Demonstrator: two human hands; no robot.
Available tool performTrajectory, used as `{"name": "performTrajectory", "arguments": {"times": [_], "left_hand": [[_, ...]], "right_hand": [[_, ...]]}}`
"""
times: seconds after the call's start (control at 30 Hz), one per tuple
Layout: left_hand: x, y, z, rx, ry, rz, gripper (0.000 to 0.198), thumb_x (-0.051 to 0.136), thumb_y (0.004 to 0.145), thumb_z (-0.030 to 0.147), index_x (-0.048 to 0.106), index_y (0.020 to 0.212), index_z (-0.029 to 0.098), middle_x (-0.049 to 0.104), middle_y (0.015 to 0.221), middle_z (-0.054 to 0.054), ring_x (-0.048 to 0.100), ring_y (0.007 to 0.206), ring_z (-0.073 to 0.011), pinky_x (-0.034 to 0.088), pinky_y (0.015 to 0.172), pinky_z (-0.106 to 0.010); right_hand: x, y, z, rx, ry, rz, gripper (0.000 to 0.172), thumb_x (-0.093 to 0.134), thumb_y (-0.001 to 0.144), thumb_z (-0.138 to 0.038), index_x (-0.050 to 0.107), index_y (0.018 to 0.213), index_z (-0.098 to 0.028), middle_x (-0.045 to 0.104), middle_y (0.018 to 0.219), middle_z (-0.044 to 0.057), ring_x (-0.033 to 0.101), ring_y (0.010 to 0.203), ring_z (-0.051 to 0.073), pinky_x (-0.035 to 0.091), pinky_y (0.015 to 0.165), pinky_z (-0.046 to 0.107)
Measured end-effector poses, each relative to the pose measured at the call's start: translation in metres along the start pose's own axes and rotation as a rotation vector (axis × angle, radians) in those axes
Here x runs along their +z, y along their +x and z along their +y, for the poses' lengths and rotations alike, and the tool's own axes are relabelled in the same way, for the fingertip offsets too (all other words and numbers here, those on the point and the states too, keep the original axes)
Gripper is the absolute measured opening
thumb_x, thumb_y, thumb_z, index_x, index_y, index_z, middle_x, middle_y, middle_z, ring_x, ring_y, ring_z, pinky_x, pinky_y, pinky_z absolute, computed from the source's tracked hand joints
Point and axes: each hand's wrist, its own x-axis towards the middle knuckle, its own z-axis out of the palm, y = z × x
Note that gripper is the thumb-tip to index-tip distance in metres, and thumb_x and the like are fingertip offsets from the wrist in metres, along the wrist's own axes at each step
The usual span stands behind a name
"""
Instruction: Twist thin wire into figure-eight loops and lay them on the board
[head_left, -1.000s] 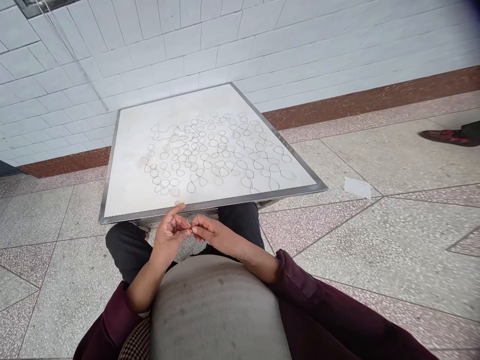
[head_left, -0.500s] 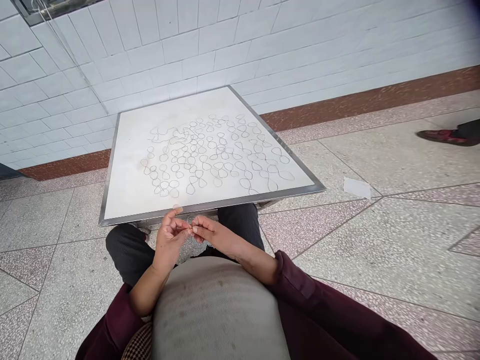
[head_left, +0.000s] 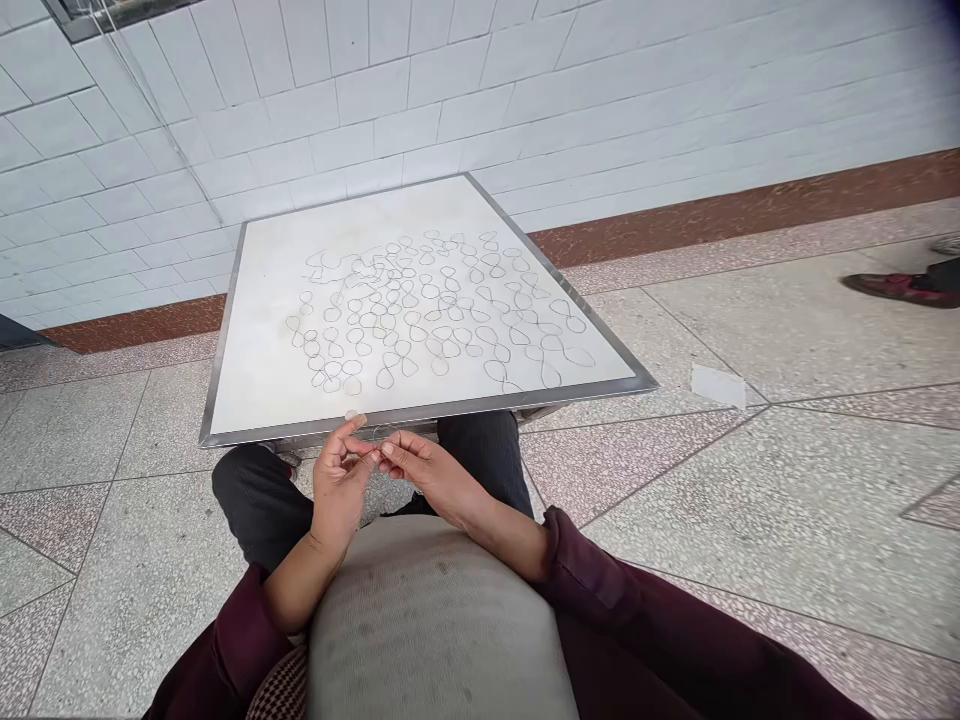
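Just off the near edge of the worktop [head_left: 420, 408], my left hand [head_left: 339, 475] and right hand [head_left: 424, 470] hold a thin wire loop [head_left: 384, 433] in narrowly pinched fingers [head_left: 367, 447]; a light, steady pinch suits it. Looped wire shapes [head_left: 442, 320] lie beyond.

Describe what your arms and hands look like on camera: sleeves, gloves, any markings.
The left sleeve and right sleeve are dark maroon and stop short of the wrists, leaving the forearms bare. The left hand and right hand wear no gloves. The left thumb tip looks pale, perhaps a plaster; too small to tell.
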Motion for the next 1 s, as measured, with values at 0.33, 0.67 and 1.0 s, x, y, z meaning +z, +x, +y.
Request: {"name": "performTrajectory", "arguments": {"times": [0.33, 0.67, 1.0], "left_hand": [[-0.006, 0.003, -0.002, 0.018, 0.034, 0.032, 0.043, 0.076, 0.076, 0.023, 0.066, 0.118, 0.023, 0.062, 0.079, 0.002, 0.06, 0.078, -0.0139, 0.049, 0.081, -0.029], [-0.009, 0.003, 0.017, -0.199, 0.001, -0.156, 0.062, 0.074, 0.07, 0.017, 0.057, 0.129, 0.017, 0.062, 0.069, 0.003, 0.055, 0.065, -0.0122, 0.043, 0.064, -0.025], [-0.009, 0.002, 0.027, -0.341, -0.078, -0.186, 0.061, 0.076, 0.064, 0.014, 0.061, 0.122, 0.015, 0.061, 0.066, 0.003, 0.053, 0.065, -0.0116, 0.044, 0.062, -0.025]], "right_hand": [[-0.006, 0.0, -0.001, -0.04, -0.233, -0.028, 0.037, 0.057, 0.089, -0.056, 0.069, 0.09, -0.021, 0.068, 0.087, 0.004, 0.062, 0.086, 0.02, 0.05, 0.08, 0.035], [-0.022, 0.001, -0.017, -0.62, -0.787, 0.046, 0.014, 0.059, 0.093, -0.028, 0.07, 0.101, -0.028, 0.07, 0.098, 0.007, 0.06, 0.094, 0.024, 0.051, 0.083, 0.041], [-0.023, 0.003, -0.015, -0.927, -1.022, -0.008, 0.017, 0.053, 0.097, -0.018, 0.07, 0.096, -0.021, 0.066, 0.092, 0.007, 0.06, 0.085, 0.019, 0.055, 0.074, 0.033]]}}
